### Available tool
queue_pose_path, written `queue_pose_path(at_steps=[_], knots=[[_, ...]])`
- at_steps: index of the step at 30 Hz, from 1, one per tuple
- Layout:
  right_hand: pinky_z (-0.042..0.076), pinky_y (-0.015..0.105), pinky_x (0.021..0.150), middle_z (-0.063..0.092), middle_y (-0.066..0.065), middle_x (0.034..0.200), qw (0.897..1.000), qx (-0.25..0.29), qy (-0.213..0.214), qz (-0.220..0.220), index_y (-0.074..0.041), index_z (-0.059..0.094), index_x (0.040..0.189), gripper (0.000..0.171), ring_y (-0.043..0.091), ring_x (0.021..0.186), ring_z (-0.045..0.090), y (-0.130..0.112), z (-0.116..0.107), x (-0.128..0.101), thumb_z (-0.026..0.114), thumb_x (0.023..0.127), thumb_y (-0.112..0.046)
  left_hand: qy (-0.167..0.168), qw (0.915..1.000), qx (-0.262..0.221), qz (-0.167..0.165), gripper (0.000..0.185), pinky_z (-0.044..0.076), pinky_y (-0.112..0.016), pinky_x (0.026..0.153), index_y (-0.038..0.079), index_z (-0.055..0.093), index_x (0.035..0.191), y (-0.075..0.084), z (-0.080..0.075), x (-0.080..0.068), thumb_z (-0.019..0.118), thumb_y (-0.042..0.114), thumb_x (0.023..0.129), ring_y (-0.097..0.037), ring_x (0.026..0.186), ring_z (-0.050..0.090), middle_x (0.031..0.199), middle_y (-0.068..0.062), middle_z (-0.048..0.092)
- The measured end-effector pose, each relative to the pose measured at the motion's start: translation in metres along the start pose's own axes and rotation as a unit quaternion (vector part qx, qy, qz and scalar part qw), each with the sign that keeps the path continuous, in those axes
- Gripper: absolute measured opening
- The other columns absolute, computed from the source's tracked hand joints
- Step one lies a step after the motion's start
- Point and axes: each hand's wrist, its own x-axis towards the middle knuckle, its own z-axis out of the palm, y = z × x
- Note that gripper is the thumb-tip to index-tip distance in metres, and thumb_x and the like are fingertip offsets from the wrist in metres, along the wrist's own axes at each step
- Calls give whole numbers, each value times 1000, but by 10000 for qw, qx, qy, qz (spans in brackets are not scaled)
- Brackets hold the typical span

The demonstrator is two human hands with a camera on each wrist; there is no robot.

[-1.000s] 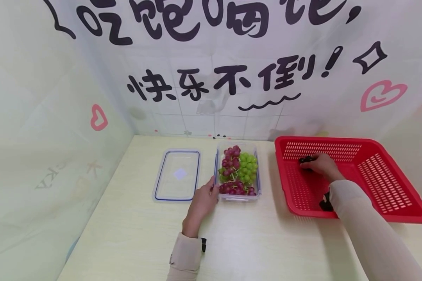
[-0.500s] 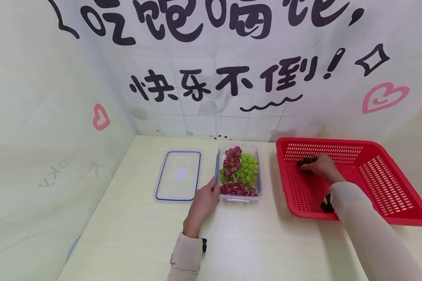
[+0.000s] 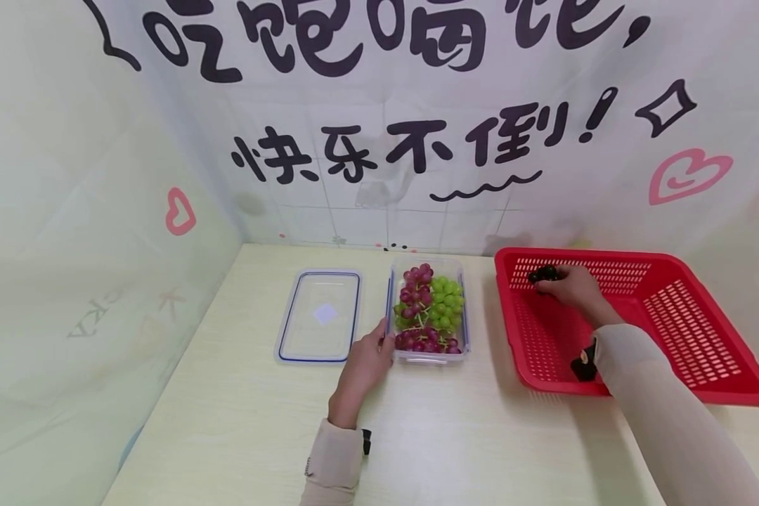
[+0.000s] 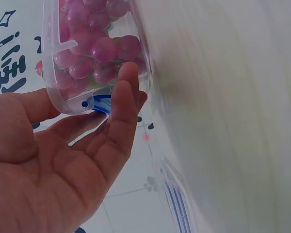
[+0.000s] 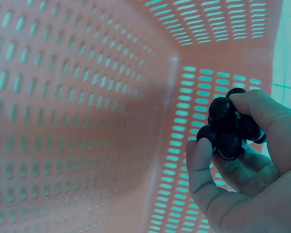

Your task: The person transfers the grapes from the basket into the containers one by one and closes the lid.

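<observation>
My right hand (image 3: 578,289) is inside the red basket (image 3: 607,388), pinching a small bunch of black grapes (image 3: 543,274) between thumb and fingers. In the right wrist view these dark grapes (image 5: 228,126) show in front of the basket's slotted wall. My left hand (image 3: 368,360) grips the near left corner of a clear plastic food container (image 3: 433,357). Red grapes (image 3: 415,288) and green grapes (image 3: 445,303) lie in that container. The left wrist view has the thumb and fingers of the left hand (image 4: 77,145) on either side of the corner, by a blue seal strip.
A clear lid (image 3: 319,320) with a blue seal lies flat on the pale table (image 3: 443,443), left of the container. Behind the table hangs a white printed cloth (image 3: 379,154). The basket's raised rim surrounds the right hand and forearm.
My right hand has lifted the black grapes slightly up and to the left inside the basket, so more of the bunch shows. The left hand and the container have stayed put.
</observation>
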Motion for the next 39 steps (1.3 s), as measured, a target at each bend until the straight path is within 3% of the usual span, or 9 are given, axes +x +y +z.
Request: queue_pose_path(at_steps=[13,22,29,39], knots=[[46,41,90,46,27,134,9997,243,4,5,3,48,140,53,38,116,42,-26,-7,-4,63,97,-24,4,10000,-2,-33,50,40,-29,54,3,39,151,1,0,0,45,25,106,-14,60,53,76,-4,63],[40,59,105,41,30,143,9989,430,163,3,2,33,151,69,45,126,38,-42,-13,-8,62,97,-31,62,10000,29,25,50,40,-29,53,3,40,151,1,0,0,45,24,106,-14,59,53,76,-5,64],[41,56,105,42,28,142,9976,579,368,-18,2,38,148,66,42,125,40,-59,-13,-12,60,98,-34,79,10000,32,35,50,41,-30,54,3,40,150,2,-1,-1,45,25,106,-14,60,53,76,-5,63],[44,51,101,42,26,141,9968,698,314,-224,0,39,146,65,38,121,42,-76,-12,-20,58,98,-39,79,9999,30,59,50,41,-30,54,2,40,150,2,0,-1,45,25,106,-14,59,53,75,-4,63]])
